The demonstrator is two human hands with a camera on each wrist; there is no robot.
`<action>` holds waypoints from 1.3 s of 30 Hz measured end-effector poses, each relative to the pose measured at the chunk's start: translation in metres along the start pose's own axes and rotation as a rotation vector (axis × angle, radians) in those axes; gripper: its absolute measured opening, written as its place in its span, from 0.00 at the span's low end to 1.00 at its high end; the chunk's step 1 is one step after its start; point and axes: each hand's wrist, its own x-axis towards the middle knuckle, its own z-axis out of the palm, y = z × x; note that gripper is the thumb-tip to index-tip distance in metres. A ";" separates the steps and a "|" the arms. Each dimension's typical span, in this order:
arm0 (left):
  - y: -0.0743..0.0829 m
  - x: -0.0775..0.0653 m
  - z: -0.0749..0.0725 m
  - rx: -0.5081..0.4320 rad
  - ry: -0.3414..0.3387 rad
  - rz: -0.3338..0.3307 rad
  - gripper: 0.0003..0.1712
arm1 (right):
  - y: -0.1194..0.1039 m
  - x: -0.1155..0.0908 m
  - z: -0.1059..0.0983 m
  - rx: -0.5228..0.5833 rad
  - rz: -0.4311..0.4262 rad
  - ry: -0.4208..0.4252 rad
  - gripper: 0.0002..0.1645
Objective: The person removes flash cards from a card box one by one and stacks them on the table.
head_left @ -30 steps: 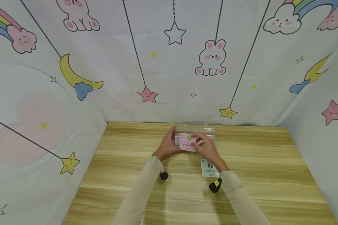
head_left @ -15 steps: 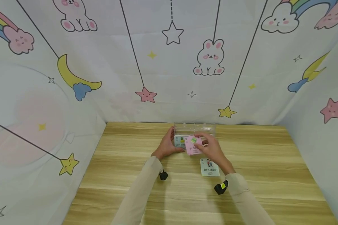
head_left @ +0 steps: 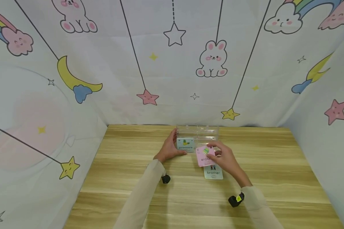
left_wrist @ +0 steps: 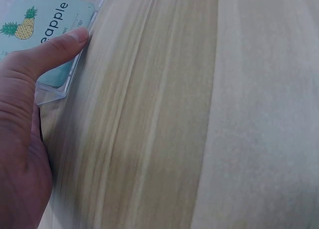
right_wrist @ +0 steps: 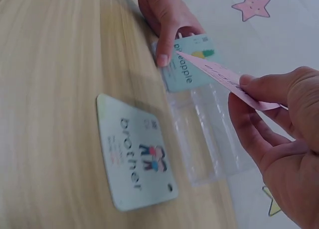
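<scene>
My right hand [head_left: 225, 158] pinches a pink flash card [head_left: 201, 157] marked "eraser" between thumb and fingers. In the right wrist view this card is tilted, seen nearly edge-on. Below it on the table lies a pale green "brother" card [right_wrist: 129, 164], its top overlapped by the pink card in the head view. At the back, my left hand [head_left: 169, 148] grips the left end of a clear plastic card rack [right_wrist: 209, 178], thumb across the front. A pale green "pineapple" card [head_left: 186, 143] stands in the rack's left section; the thumb [left_wrist: 60, 47] covers part of it in the left wrist view.
The wooden table [head_left: 111, 190] runs back to a white cloth wall [head_left: 172, 76] printed with stars, rabbits and moons. Cloth also hangs along both sides. The rack stands close to the back wall.
My right hand has drawn the eraser card away from the rack's left section, rightward and toward me, over the brother card. The pineapple card is now uncovered. My left hand stays at the rack.
</scene>
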 end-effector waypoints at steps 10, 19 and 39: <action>-0.002 0.001 0.000 0.002 -0.006 -0.037 0.76 | 0.027 -0.027 -0.006 0.042 0.125 -0.028 0.27; -0.002 0.000 0.000 -0.017 -0.003 0.000 0.76 | 0.041 -0.041 -0.005 0.076 0.188 -0.027 0.26; -0.004 0.002 0.000 0.008 -0.001 0.007 0.76 | 0.045 -0.041 0.004 0.063 0.223 -0.038 0.26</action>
